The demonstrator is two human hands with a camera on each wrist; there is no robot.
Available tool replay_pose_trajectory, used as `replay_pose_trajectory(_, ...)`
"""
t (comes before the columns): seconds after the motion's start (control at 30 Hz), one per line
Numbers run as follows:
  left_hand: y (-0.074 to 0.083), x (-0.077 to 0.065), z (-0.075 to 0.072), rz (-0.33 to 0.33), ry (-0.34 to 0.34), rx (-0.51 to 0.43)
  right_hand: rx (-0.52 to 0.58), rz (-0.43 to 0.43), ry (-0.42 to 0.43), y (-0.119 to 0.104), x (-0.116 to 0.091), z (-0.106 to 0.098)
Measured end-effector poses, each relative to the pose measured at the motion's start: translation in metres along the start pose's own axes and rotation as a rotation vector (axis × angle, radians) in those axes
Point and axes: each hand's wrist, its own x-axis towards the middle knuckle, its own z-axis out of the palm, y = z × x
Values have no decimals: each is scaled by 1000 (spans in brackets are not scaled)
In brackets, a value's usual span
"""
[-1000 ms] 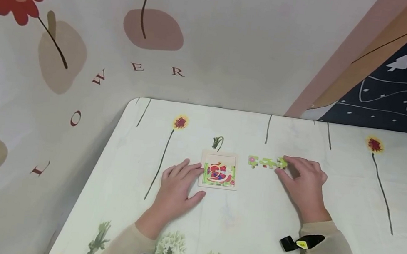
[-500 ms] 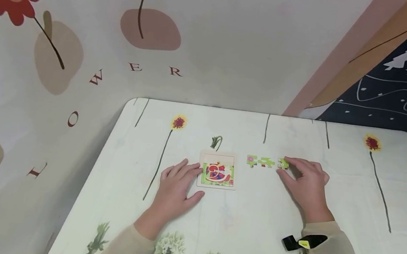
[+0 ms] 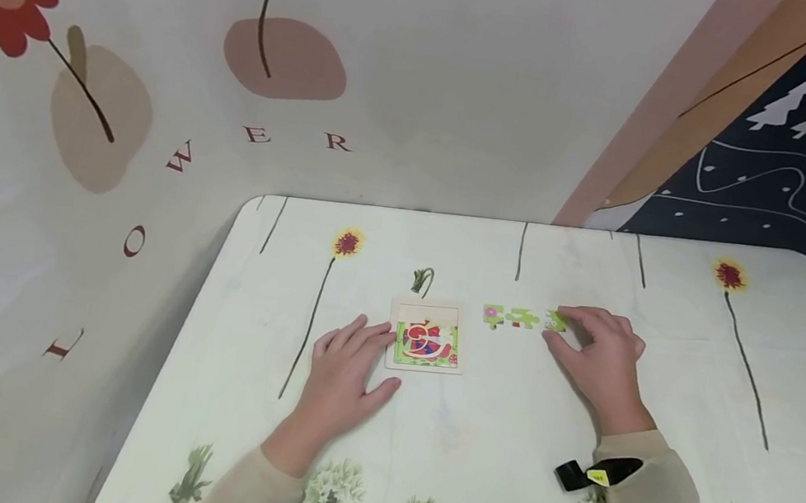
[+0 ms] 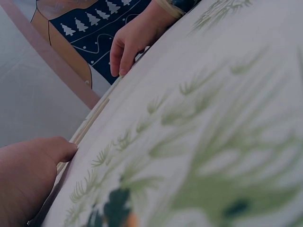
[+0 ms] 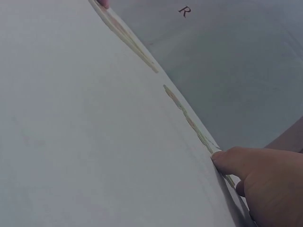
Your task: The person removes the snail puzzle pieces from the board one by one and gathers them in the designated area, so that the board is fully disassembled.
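A square wooden puzzle tray (image 3: 429,313) lies flat on the table in the head view, its lower part filled with a colourful picture and its top strip bare wood. My left hand (image 3: 344,378) rests at the tray's left edge, fingers extended and fingertips touching the frame. To the right of the tray three green jigsaw pieces lie in a row: a left piece with a pink spot (image 3: 493,315), a middle piece (image 3: 522,318) and a right piece (image 3: 555,320). My right hand (image 3: 602,365) pinches the right piece between thumb and forefinger, at table level. The wrist views show the tray and pieces edge-on.
A white cloth with printed flowers covers the table (image 3: 471,442). Behind it and to the left hangs a pale curtain (image 3: 457,108) with printed letters. A dark blue cloth with white trees (image 3: 777,178) is beyond the right corner.
The right piece has been drawn slightly to the right with my right hand, leaving a small gap beside the middle piece. My left hand stays at the tray. The head view has shifted a little.
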Motion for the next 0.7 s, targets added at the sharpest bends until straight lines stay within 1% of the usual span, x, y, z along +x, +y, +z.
replay_pose_trajectory(0.17,1,0,-1,-2,1,-7,-11,18,-10,-3,1,-1)
replay_pose_trajectory(0.3,1,0,-2,-3,5,-18,-8,14,19,-6,0,1)
replay_pose_trajectory(0.37,2,-1,-2,-6,11,-23,-2,-9,39,-10,1,4)
replay_pose_trajectory(0.5,1,-2,-3,-17,21,-25,24,-86,62,-20,5,15)
replay_pose_trajectory(0.6,1,-2,-2,-18,22,-24,40,-124,58,-29,6,24)
replay_pose_trajectory(0.7,2,-1,-2,-13,22,-27,48,-134,34,-39,6,34)
